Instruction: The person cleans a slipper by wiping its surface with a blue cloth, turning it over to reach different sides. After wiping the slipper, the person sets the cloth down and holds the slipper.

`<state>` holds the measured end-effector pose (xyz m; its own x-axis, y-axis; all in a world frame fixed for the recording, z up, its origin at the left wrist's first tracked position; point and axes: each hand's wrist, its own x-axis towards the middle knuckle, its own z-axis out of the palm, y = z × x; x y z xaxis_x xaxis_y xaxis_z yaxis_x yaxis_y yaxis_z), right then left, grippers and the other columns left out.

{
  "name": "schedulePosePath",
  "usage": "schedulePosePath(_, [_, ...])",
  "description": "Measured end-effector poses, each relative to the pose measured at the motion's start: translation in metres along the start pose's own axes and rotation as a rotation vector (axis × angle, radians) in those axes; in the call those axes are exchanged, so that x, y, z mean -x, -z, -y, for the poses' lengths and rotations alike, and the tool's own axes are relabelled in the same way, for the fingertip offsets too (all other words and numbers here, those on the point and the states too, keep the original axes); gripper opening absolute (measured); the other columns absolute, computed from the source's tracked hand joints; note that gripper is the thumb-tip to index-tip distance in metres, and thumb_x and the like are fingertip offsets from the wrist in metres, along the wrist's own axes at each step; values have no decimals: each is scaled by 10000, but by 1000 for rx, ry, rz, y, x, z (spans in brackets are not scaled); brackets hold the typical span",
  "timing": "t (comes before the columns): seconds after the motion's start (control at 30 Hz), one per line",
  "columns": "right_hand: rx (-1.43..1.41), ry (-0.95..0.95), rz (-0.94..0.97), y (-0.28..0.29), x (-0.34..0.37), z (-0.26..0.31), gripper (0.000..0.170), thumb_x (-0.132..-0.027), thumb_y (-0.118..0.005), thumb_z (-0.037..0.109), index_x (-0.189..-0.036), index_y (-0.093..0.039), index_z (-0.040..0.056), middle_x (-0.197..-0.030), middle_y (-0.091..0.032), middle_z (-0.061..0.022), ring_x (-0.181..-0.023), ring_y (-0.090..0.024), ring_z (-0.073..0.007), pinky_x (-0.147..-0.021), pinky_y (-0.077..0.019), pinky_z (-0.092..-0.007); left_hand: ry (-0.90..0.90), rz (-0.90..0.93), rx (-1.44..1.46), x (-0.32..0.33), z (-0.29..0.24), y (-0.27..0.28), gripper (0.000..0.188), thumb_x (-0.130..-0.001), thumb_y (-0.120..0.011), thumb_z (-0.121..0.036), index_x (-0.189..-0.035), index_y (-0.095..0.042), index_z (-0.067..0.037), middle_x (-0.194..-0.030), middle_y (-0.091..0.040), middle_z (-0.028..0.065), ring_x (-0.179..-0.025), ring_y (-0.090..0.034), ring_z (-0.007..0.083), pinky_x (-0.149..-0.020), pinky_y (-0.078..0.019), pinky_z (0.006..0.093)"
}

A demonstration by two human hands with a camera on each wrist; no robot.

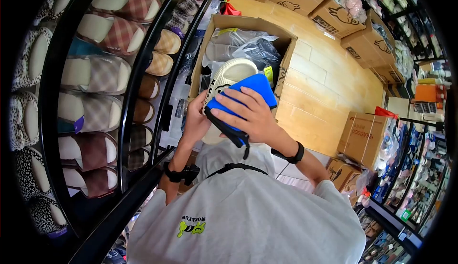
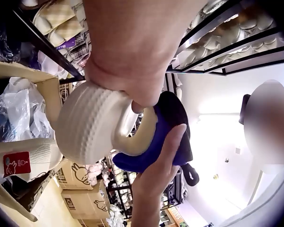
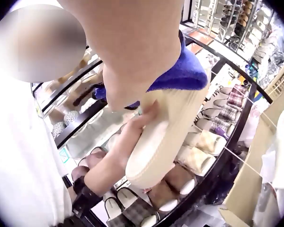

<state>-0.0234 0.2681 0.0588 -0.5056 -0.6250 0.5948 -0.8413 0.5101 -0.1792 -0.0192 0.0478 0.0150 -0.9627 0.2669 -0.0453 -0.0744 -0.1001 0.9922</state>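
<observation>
A cream slipper [image 1: 237, 69] with a textured strap and black lettering is held up over an open carton. My left hand [image 1: 196, 117] grips it along its side; in the right wrist view that hand's fingers [image 3: 146, 113] reach its footbed. Spread over a blue cloth mitt [image 1: 263, 88] with black trim and a hanging black loop is my right hand [image 1: 253, 116]. The left wrist view shows the right thumb [image 2: 173, 142] bent over the mitt's edge, holding it against the slipper [image 2: 87, 125]. The slipper's far end is partly hidden by hands and mitt.
The open carton [image 1: 285, 68] holds plastic-bagged items and a pale slipper with a red tag [image 2: 16, 164]. Black-framed racks [image 1: 125, 144] of checked slippers stand close on the left. More cartons [image 1: 334, 18] line the floor's far side, and stocked shelves [image 1: 410, 168] stand at the right.
</observation>
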Motion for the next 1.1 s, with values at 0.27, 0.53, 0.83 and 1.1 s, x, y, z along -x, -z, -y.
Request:
schedulePosePath(0.27, [-5, -272, -90, -5, -8, 22, 630, -867, -812, 413, -1441, -697, 181, -1533, -623, -118, -1383, -590, -359, -1167, -401, -544, -38, 57, -42, -5, -1, 9, 538, -857, -594, 135, -1387, -594, 41, -1249, -713, 87, -1168, -663, 127, -1010, -527, 289])
schedulePosePath(0.53, [-122, -317, -128, -6, -25, 32, 623, -889, -804, 294, -1480, -652, 171, -1566, -585, -121, -1415, -570, -334, -1195, -404, -523, -93, 72, -16, -3, -9, 32, 521, -880, -685, 80, -1393, -602, 44, -1257, -725, 80, -1160, -677, 128, -1010, -539, 294])
schedulePosePath(0.83, [82, -197, -104, -34, -19, 56, 619, -874, -794, 466, -1416, -702, 183, -1515, -639, -123, -1381, -603, -358, -1177, -407, -521, -51, 66, 31, -6, -1, 45, 624, -819, -626, 152, -1433, -573, 60, -1307, -712, 120, -1225, -665, 165, -1075, -506, 309])
schedulePosePath(1.1, [47, -379, -205, -36, -40, 56, 619, -875, -822, 347, -1431, -694, 107, -1505, -625, -186, -1381, -578, -416, -1159, -424, -548, -104, 92, -29, 4, 0, 66, 599, -802, -636, 134, -1396, -592, 80, -1250, -735, 131, -1178, -687, 158, -1025, -536, 315])
